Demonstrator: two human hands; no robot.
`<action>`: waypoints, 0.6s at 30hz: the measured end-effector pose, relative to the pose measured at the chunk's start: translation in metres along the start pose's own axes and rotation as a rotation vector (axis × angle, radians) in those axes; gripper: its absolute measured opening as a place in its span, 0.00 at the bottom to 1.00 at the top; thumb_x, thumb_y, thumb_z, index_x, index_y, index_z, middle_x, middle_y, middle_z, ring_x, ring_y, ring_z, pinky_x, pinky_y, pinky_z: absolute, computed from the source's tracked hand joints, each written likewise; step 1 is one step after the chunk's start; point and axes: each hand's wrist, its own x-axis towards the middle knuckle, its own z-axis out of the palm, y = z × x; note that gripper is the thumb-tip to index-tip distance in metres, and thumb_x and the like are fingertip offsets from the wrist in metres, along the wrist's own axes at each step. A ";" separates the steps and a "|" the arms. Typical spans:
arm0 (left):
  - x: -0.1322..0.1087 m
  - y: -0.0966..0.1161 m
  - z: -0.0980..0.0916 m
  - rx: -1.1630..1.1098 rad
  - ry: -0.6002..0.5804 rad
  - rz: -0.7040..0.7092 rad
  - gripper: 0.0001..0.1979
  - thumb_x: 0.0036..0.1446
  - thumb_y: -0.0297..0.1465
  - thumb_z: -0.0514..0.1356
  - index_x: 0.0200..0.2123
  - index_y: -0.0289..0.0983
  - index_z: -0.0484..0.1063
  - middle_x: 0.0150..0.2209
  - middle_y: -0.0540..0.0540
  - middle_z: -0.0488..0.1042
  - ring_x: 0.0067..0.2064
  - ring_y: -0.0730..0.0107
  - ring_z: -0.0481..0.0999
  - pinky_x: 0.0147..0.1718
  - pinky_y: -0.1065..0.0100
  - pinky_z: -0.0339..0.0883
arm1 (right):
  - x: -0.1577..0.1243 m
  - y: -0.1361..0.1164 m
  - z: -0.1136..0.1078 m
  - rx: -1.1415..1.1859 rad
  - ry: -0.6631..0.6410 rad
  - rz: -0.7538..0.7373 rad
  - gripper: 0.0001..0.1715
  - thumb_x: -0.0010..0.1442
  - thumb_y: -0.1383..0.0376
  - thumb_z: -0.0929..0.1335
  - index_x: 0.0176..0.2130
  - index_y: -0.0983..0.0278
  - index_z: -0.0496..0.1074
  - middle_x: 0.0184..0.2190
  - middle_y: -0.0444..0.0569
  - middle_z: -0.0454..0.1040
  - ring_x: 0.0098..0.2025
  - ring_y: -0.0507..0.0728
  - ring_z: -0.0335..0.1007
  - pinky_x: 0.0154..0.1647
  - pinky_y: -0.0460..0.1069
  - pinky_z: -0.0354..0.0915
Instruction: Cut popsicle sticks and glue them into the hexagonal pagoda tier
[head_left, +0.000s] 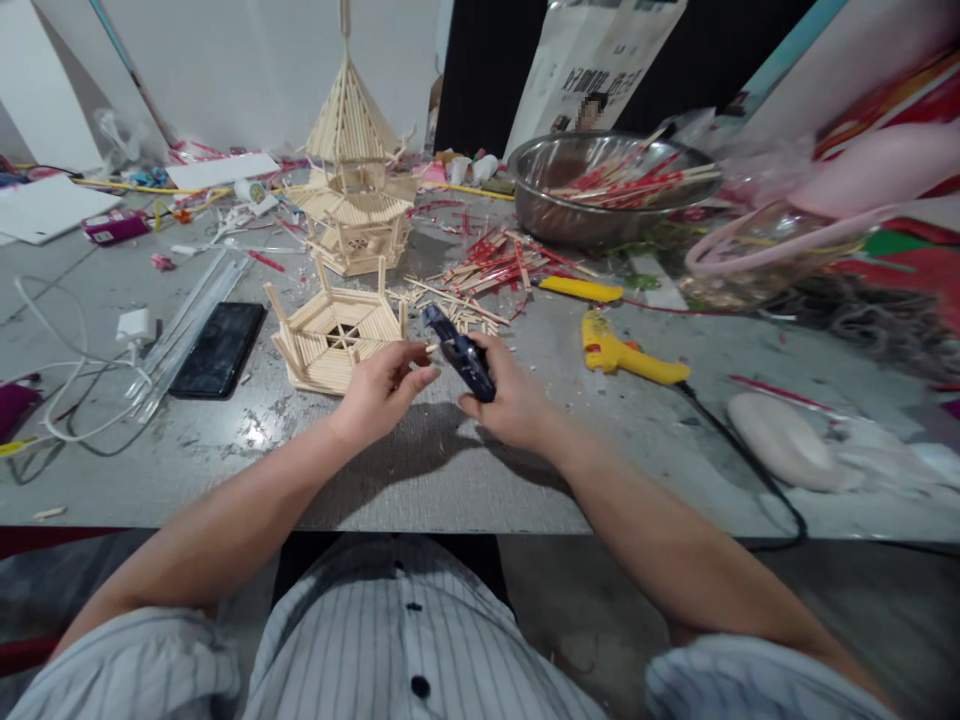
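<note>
My right hand (510, 395) is closed around a dark blue hand tool (466, 358), whose exact kind I cannot make out. Between the fingertips of my left hand (384, 385) is a short wooden stick (432, 348), its end against the tool's side. Just beyond my left hand sits a hexagonal stick base (322, 345) with upright posts and a spoked centre. Short cut stick pieces (469, 318) lie scattered past the tool. Behind the base stands a tiered stick pagoda (352, 200) with a pointed roof.
A yellow glue gun (634, 358) and a yellow utility knife (581, 290) lie to the right. Red-wrapped chopsticks (491, 262) are heaped before a steel bowl (551, 215). On the left are a black phone (217, 350) and a white charger (136, 326). The table's front edge (450, 528) is near my body.
</note>
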 end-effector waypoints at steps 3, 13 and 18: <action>-0.006 0.006 0.009 -0.116 -0.080 -0.086 0.31 0.52 0.42 0.59 0.55 0.31 0.59 0.50 0.32 0.69 0.43 0.64 0.73 0.42 0.62 0.69 | 0.005 -0.009 0.002 0.284 0.109 0.155 0.27 0.43 0.63 0.66 0.46 0.61 0.61 0.44 0.52 0.69 0.47 0.61 0.66 0.53 0.60 0.60; -0.008 0.021 0.031 -0.231 -0.267 -0.089 0.46 0.47 0.33 0.62 0.64 0.40 0.40 0.64 0.35 0.49 0.64 0.48 0.50 0.61 0.46 0.45 | 0.031 -0.029 0.005 0.893 0.217 0.533 0.09 0.39 0.62 0.68 0.25 0.63 0.67 0.21 0.42 0.67 0.25 0.52 0.67 0.31 0.50 0.67; -0.003 0.027 0.037 -0.162 -0.224 -0.259 0.54 0.36 0.35 0.68 0.63 0.31 0.42 0.61 0.29 0.51 0.63 0.39 0.49 0.59 0.41 0.45 | 0.039 -0.034 0.008 0.905 0.213 0.620 0.10 0.45 0.59 0.67 0.23 0.63 0.64 0.18 0.40 0.62 0.21 0.50 0.62 0.26 0.47 0.63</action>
